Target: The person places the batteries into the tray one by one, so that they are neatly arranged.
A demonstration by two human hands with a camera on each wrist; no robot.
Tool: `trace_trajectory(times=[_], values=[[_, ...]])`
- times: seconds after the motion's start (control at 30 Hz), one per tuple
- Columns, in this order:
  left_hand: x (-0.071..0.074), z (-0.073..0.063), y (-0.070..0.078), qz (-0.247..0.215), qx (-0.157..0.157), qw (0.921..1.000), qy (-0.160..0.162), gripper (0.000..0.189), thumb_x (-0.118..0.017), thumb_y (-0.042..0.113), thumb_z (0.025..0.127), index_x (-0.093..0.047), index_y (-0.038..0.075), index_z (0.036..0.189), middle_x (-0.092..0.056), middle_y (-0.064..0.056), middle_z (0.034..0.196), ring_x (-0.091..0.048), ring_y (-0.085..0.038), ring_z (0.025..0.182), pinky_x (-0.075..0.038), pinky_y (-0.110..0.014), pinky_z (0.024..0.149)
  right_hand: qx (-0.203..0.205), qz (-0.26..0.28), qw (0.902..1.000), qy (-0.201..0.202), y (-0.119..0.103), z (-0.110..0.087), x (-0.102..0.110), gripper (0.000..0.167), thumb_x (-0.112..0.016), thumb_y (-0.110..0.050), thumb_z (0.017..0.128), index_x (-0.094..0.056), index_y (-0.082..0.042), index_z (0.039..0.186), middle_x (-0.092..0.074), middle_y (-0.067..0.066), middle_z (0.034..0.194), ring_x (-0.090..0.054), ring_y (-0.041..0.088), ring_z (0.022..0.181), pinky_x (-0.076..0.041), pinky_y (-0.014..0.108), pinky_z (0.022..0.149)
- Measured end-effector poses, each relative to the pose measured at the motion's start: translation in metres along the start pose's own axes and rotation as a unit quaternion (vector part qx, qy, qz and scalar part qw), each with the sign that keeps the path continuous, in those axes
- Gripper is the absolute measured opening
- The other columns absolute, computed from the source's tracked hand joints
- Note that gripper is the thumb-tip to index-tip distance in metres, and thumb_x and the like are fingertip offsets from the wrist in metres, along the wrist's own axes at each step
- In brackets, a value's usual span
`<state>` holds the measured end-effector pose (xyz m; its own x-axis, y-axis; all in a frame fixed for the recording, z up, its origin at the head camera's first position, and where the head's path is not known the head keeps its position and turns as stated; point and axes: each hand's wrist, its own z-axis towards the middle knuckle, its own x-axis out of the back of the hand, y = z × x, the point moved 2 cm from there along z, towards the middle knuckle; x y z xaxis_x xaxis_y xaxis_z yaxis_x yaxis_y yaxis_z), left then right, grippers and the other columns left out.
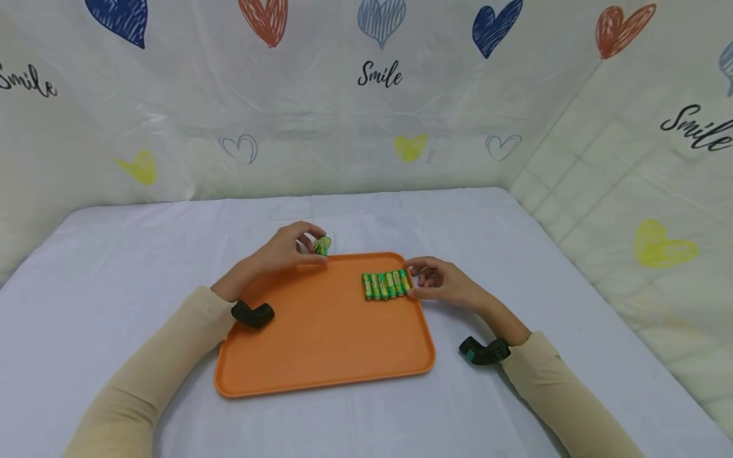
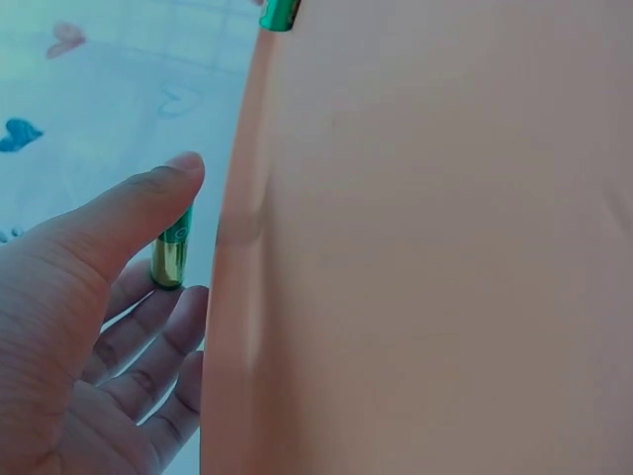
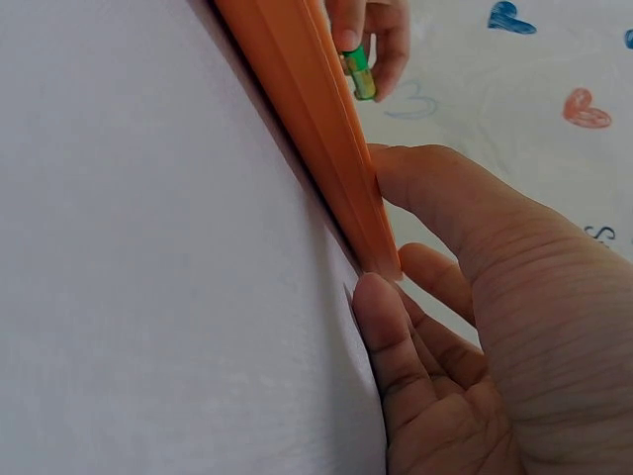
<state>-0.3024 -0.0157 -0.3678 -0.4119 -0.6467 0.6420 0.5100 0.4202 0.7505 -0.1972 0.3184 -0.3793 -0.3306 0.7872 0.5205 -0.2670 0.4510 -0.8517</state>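
A green-and-yellow battery [image 1: 322,245] is held between the fingers and thumb of my left hand [image 1: 289,247], at the tray's far edge. The left wrist view shows its gold end [image 2: 169,265] below the thumb. Whether a second one is in this hand, I cannot tell. Several similar batteries [image 1: 383,285] lie side by side in a row on the orange tray [image 1: 321,343], close to its right rim. Beside that row, my right hand [image 1: 443,283] rests against the right rim with fingers loosely bent. In the right wrist view its thumb [image 3: 425,178] touches the rim's outer side.
A white cloth covers the table [image 1: 515,254] around the tray. Behind and to the right hangs a pale sheet [image 1: 321,108] printed with hearts and words. Both wrists wear black devices, one on the left [image 1: 253,314] above the tray.
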Motion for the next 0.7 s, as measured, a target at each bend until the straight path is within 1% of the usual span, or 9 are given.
trace_trajectory(times=[0.17, 0.27, 0.4, 0.47, 0.6, 0.7], values=[[-0.005, 0.000, 0.005, -0.006, -0.008, 0.9999, -0.005, 0.052, -0.082, 0.022, 0.081, -0.059, 0.005, 0.125, -0.060, -0.008, 0.109, -0.059, -0.019, 0.088, -0.050, -0.028, 0.070, 0.004, 0.001, 1.0000, -0.002, 0.000, 0.000, 0.000, 0.053, -0.076, -0.009, 0.085, -0.055, 0.000, 0.132, -0.054, 0.014, 0.110, -0.051, 0.016, 0.086, -0.047, 0.021, 0.072], [-0.008, -0.001, 0.009, -0.009, -0.019, 0.9997, -0.007, 0.053, -0.082, 0.020, 0.080, -0.059, 0.004, 0.125, -0.061, -0.008, 0.107, -0.059, -0.018, 0.087, -0.050, -0.028, 0.070, 0.013, -0.001, 0.9999, -0.001, -0.001, -0.001, 0.000, 0.053, -0.076, -0.010, 0.086, -0.054, 0.002, 0.132, -0.054, 0.013, 0.109, -0.052, 0.015, 0.085, -0.047, 0.021, 0.072], [-0.011, -0.004, 0.015, -0.008, -0.033, 0.9993, -0.014, 0.054, -0.082, 0.020, 0.080, -0.059, 0.002, 0.125, -0.060, -0.008, 0.114, -0.059, -0.019, 0.088, -0.050, -0.030, 0.073, 0.012, -0.001, 0.9999, -0.001, -0.001, -0.001, -0.001, 0.052, -0.076, -0.010, 0.085, -0.054, 0.002, 0.132, -0.054, 0.013, 0.109, -0.052, 0.015, 0.085, -0.047, 0.021, 0.072], [-0.013, -0.005, 0.018, -0.009, -0.033, 0.9993, -0.017, 0.053, -0.082, 0.021, 0.081, -0.059, 0.003, 0.125, -0.059, -0.008, 0.117, -0.058, -0.019, 0.089, -0.049, -0.030, 0.074, 0.003, 0.002, 1.0000, -0.002, -0.002, 0.000, -0.001, 0.053, -0.076, -0.009, 0.085, -0.055, 0.001, 0.132, -0.054, 0.014, 0.110, -0.051, 0.015, 0.086, -0.047, 0.021, 0.073], [-0.016, -0.007, 0.021, -0.007, -0.029, 0.9994, -0.019, 0.052, -0.081, 0.020, 0.081, -0.059, 0.003, 0.125, -0.059, -0.007, 0.119, -0.059, -0.019, 0.089, -0.049, -0.031, 0.074, -0.003, 0.004, 1.0000, -0.003, -0.001, 0.000, -0.001, 0.052, -0.075, -0.006, 0.085, -0.054, 0.001, 0.132, -0.054, 0.017, 0.110, -0.051, 0.017, 0.087, -0.047, 0.021, 0.073], [-0.018, -0.007, 0.023, -0.009, -0.031, 0.9992, -0.024, 0.053, -0.080, 0.019, 0.082, -0.058, 0.001, 0.127, -0.058, -0.008, 0.120, -0.059, -0.020, 0.092, -0.050, -0.035, 0.080, -0.001, 0.003, 1.0000, -0.003, -0.001, 0.000, -0.001, 0.052, -0.075, -0.005, 0.085, -0.055, 0.002, 0.132, -0.054, 0.017, 0.109, -0.051, 0.017, 0.087, -0.047, 0.021, 0.073]])
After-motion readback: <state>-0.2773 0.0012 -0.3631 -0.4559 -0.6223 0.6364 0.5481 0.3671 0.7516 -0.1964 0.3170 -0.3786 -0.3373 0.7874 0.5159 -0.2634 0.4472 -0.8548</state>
